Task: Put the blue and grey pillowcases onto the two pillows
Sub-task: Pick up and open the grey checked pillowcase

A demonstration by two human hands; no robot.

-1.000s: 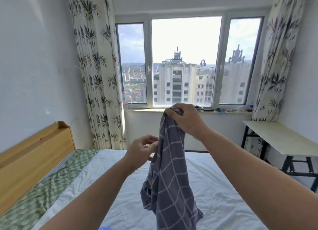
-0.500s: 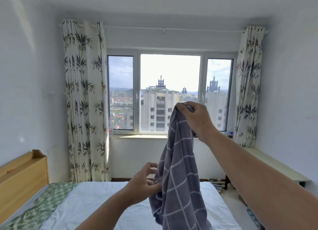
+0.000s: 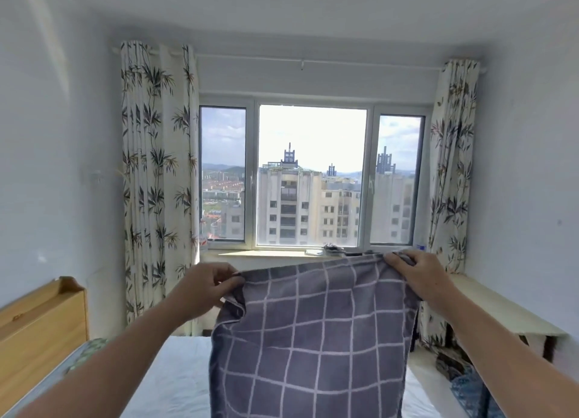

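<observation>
The grey pillowcase with a white grid pattern hangs spread out in front of me above the bed. My left hand pinches its upper left corner. My right hand grips the upper right corner, slightly higher. The cloth drops out of view at the bottom edge. No pillow and no blue pillowcase are in view.
A bed with a white sheet lies below, with a wooden headboard at the left. A pale desk stands along the right wall. A window with leaf-print curtains fills the far wall.
My left hand has risen and moved left, my right hand has moved right and dropped, and the bunched pillowcase is now stretched wide between them. The view has tilted upward.
</observation>
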